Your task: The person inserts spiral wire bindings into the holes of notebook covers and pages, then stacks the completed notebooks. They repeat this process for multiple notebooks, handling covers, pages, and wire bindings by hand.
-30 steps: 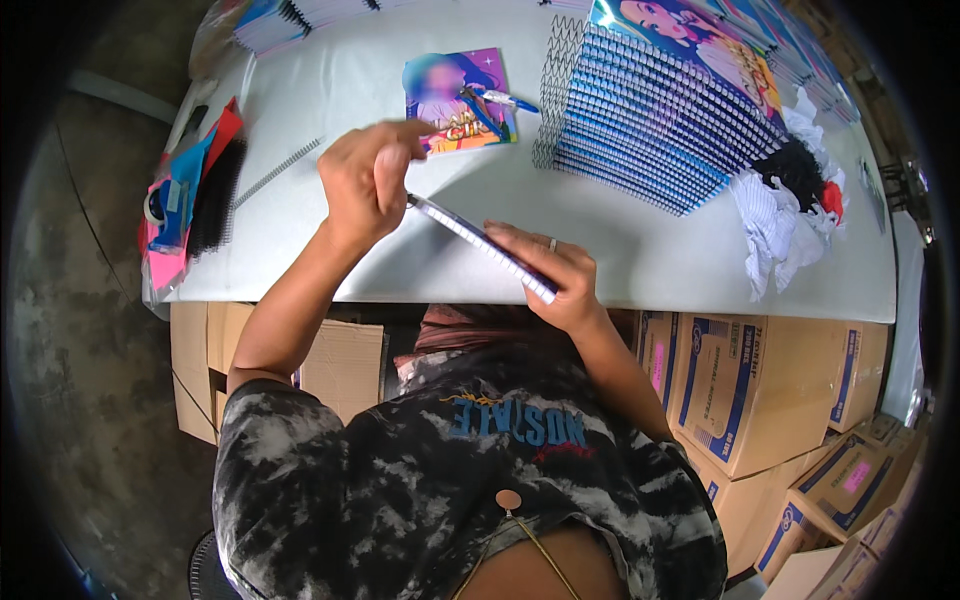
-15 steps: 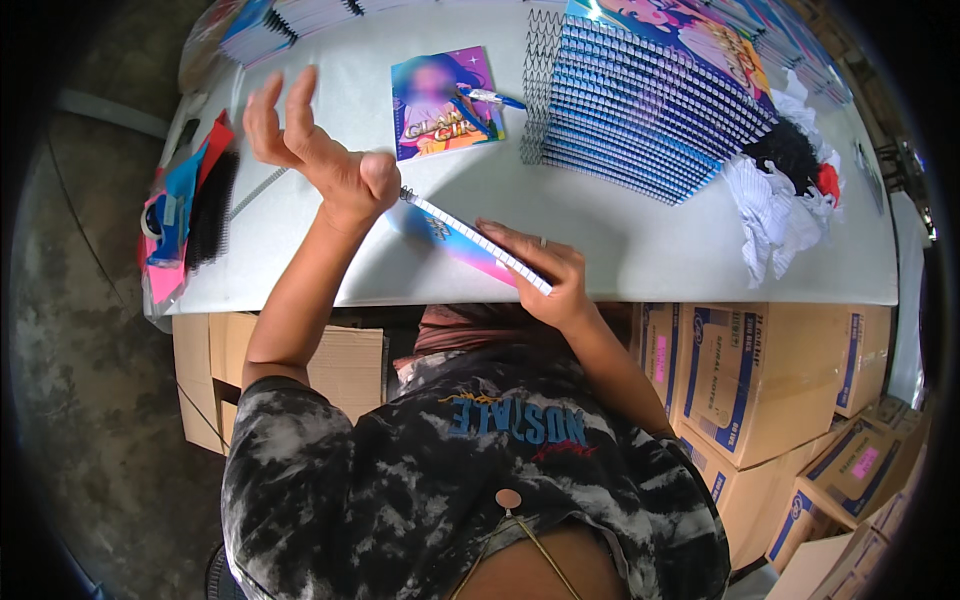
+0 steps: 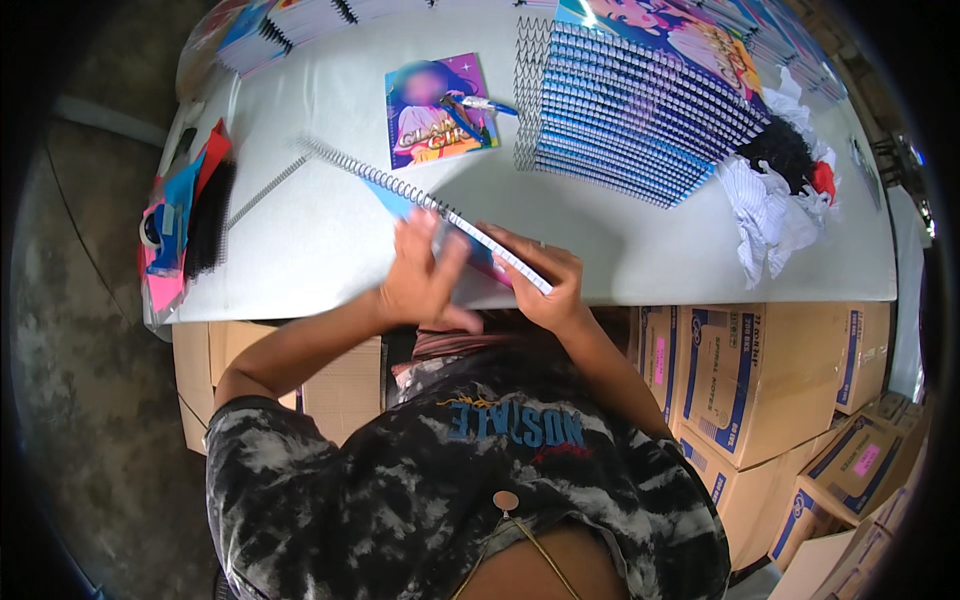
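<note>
Down swings the left hand (image 3: pixel 422 285) since the earlier frame, off the notebook's far end to its near side! Single head view: that hand is blurred, fingers spread, contact impossible to tell; the right hand (image 3: pixel 552 285) pinches the notebook (image 3: pixel 500 254), tilted above the table's (image 3: pixel 620 255) front edge. The coil (image 3: pixel 365 172) sticks out from its upper-left end. Threading looks underway; the next move calls for steady pages and coil lined up with the holes.
</note>
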Tool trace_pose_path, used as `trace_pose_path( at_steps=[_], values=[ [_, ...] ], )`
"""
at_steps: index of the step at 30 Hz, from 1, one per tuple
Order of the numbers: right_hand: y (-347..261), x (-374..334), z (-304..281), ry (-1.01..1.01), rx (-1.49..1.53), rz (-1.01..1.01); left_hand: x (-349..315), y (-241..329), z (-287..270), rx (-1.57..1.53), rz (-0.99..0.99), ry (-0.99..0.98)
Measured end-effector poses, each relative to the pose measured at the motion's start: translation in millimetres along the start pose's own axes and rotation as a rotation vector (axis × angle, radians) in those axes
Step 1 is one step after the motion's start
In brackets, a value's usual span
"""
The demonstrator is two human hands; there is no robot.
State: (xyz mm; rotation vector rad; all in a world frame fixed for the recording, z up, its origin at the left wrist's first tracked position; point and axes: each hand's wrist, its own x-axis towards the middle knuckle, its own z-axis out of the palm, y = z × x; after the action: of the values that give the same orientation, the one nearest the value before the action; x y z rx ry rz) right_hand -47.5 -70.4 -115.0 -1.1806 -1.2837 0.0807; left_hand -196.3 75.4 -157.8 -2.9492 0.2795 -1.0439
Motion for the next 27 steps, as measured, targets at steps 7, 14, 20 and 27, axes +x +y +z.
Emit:
trace_pose_path(
  at_steps=[7, 14, 20, 27],
  values=[
    [-1, -3, 8, 0.031, 0.046, 0.055, 71, -33, -14, 0.194, -0.096, 0.264],
    [2, -2, 8, 0.007, -0.007, -0.006, 84, -39, -21, 0.234, 0.064, 0.493],
    [6, -2, 3, 0.058, 0.038, 0.096, 40, 8, 6, 0.020, 0.164, 0.053],
    [3, 1, 7, 0.010, 0.011, 0.065, 89, -8, -8, 0.182, -0.030, 0.225]
  ],
)
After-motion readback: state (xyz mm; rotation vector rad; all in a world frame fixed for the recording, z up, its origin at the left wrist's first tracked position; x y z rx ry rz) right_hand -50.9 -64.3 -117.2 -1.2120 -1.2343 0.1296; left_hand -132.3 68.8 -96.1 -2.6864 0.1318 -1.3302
